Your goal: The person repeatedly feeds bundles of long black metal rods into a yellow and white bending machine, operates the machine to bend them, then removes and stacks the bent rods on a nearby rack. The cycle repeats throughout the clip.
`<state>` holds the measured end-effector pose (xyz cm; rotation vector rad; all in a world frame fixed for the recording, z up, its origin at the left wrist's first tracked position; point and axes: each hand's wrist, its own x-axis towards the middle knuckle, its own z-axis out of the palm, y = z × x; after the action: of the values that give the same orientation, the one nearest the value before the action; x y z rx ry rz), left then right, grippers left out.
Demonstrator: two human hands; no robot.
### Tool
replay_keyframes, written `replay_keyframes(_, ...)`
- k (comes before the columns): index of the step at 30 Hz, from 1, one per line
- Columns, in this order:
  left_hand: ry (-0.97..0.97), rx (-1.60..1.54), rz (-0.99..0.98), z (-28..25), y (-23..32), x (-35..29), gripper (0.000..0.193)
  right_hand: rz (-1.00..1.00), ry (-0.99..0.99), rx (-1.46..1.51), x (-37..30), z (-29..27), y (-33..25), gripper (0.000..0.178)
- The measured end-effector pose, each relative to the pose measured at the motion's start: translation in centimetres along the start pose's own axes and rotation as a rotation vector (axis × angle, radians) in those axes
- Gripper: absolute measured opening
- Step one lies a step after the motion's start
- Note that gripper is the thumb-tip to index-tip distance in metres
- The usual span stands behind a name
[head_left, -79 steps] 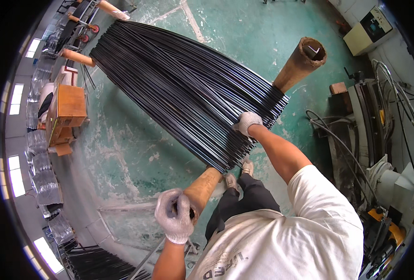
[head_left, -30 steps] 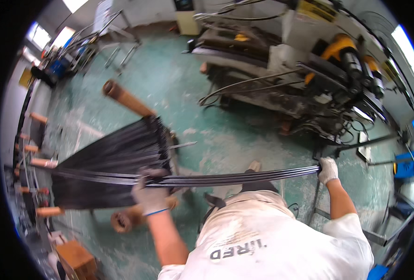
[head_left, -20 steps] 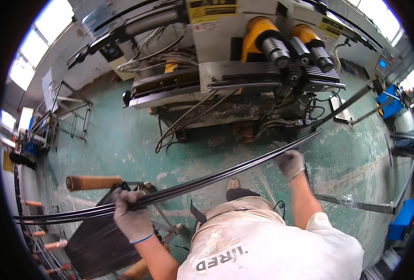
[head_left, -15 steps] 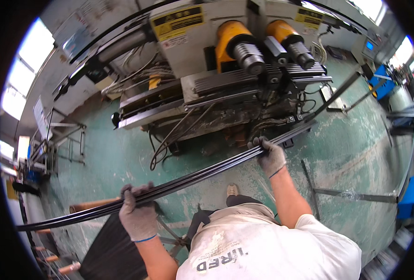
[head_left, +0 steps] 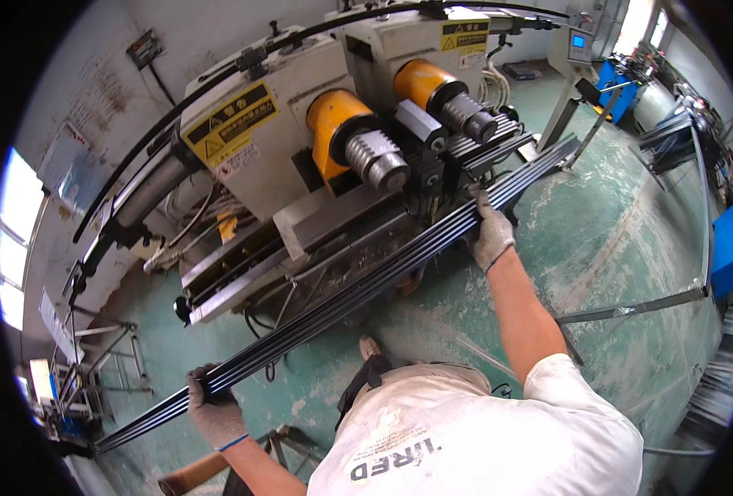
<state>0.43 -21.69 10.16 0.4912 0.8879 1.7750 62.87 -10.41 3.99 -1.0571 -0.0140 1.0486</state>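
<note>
Several long dark metal strips (head_left: 333,310) lie side by side as one bundle, held slantwise in front of me from lower left to upper right. My left hand (head_left: 216,411), in a grey work glove, grips the bundle toward its left end. Farther along, my gloved right hand (head_left: 492,231) is closed round it near the right end. Just beyond the bundle stands a large pale machine (head_left: 279,112) with orange housings (head_left: 331,124) and ribbed metal rollers (head_left: 376,161). The strips pass in front of its lower bed; whether they touch it I cannot tell.
A metal frame rack (head_left: 118,364) stands at the left. Near my feet lies a brown cardboard tube (head_left: 193,474). A control panel with a blue screen (head_left: 579,43) is at the back right. Along the right side are a blue machine (head_left: 725,248) and a long bar (head_left: 631,310).
Both hands have carried the bundle of strips forward, nearer the machine. The view has shifted, so the rollers now appear farther left and lower.
</note>
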Motion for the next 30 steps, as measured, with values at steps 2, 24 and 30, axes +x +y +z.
replay_keyframes(2, 0.047, -0.046, -0.074, 0.3, -2.4, 3.0, 0.027, -0.049, -0.050, 0.042, 0.7, 2.5, 0.6, 0.032)
replay_keyframes(24, -0.141, -0.242, -0.445, 6.0, -12.8, 18.2, 0.037, -0.537, -0.155, -0.808, 26.8, 3.4, 8.6, 0.045)
replay_keyframes(30, 0.113, -0.196, -0.248, 0.3, -9.0, 19.8, 0.036, -0.287, -0.052, -0.909, 12.0, 14.1, 4.3, 0.045)
